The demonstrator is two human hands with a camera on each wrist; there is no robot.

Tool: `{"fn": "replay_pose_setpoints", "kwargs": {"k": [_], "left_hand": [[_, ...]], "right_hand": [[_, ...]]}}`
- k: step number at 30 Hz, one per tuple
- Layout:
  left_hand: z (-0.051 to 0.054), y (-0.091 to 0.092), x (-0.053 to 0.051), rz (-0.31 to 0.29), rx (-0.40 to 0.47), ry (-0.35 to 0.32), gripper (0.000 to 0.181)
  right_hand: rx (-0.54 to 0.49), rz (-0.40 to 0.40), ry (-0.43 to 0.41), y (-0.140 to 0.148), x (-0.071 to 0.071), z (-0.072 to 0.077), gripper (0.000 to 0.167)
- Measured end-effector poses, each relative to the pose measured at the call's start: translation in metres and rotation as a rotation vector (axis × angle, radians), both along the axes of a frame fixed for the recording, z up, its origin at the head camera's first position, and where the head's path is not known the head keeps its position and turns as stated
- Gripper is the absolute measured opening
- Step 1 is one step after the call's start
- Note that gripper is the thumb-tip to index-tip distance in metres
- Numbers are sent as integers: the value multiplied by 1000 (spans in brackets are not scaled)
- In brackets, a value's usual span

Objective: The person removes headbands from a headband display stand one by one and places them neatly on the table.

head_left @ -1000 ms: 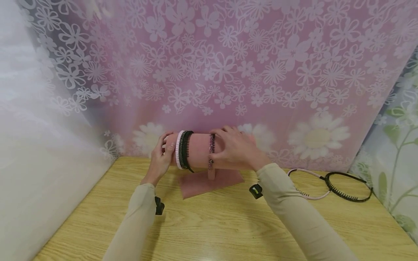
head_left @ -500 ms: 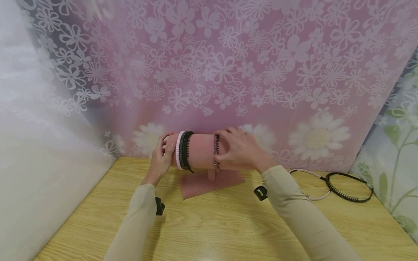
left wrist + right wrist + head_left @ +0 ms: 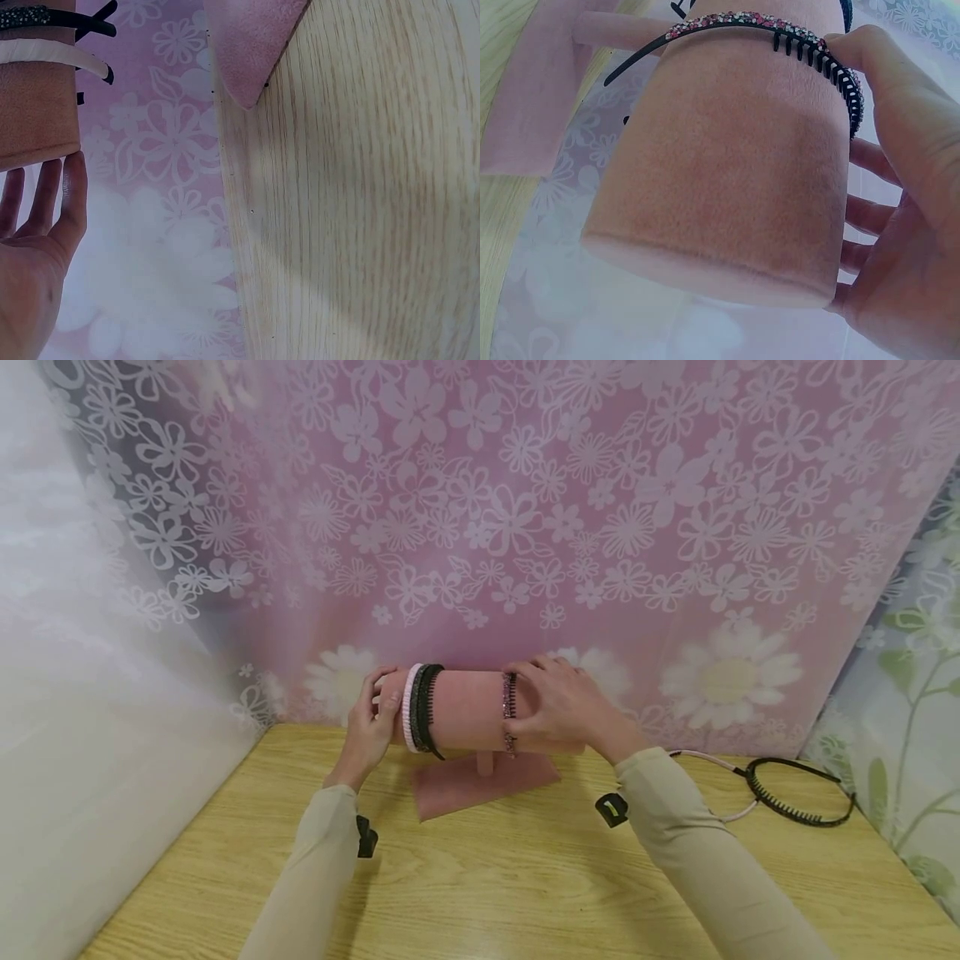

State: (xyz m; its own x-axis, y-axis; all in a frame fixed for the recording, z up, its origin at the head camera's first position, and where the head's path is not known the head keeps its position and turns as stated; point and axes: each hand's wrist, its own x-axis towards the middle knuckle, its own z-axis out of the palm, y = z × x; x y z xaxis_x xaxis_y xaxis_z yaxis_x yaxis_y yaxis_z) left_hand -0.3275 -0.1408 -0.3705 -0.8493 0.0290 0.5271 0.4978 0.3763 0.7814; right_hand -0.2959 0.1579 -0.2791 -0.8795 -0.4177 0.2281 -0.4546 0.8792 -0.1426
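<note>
A pink padded roll [image 3: 467,710] lies sideways on a stand with a flat pink base [image 3: 480,783]. Around its left part sit a white ribbed headband [image 3: 409,708] and black ones [image 3: 425,708] side by side. My left hand [image 3: 367,727] holds the roll's left end; in the left wrist view its fingertips [image 3: 73,161] touch the end's edge. Farther right, a headband with pink and silver stones and black teeth [image 3: 742,20] goes over the roll. My right hand [image 3: 558,706] grips that headband, thumb in front and fingers behind.
On the wooden table [image 3: 480,885], at the right, lie a black toothed headband [image 3: 798,814] and a pink one [image 3: 708,758], touching each other. A pink flowered cloth [image 3: 525,527] hangs behind, with a white sheet [image 3: 97,652] at the left and a leaf-patterned cloth [image 3: 918,693] at the right.
My right hand and the stoned headband have moved to the right along the roll, away from the black headbands. My left hand has stayed at the left end.
</note>
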Motion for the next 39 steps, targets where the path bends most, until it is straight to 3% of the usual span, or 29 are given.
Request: {"fn": "replay_pose_setpoints", "kwargs": {"k": [2, 8, 13, 28, 31, 35, 39], "left_hand": [[2, 0, 2, 1, -8, -8, 46], [-16, -5, -17, 1, 5, -16, 47], [-22, -8, -22, 15, -7, 1, 46], [-22, -8, -22, 16, -11, 5, 46], [-15, -5, -15, 10, -1, -12, 45], [-14, -4, -15, 6, 1, -20, 45], [-22, -7, -21, 8, 2, -10, 47]], "right_hand": [[2, -5, 3, 2, 1, 0, 84], [6, -14, 9, 7, 1, 1, 84], [3, -10, 7, 13, 1, 0, 85], [-35, -20, -31, 27, 5, -1, 84], [-39, -18, -34, 30, 6, -1, 85], [-48, -3, -31, 34, 7, -1, 84], [-58, 7, -27, 38, 9, -1, 82]]}}
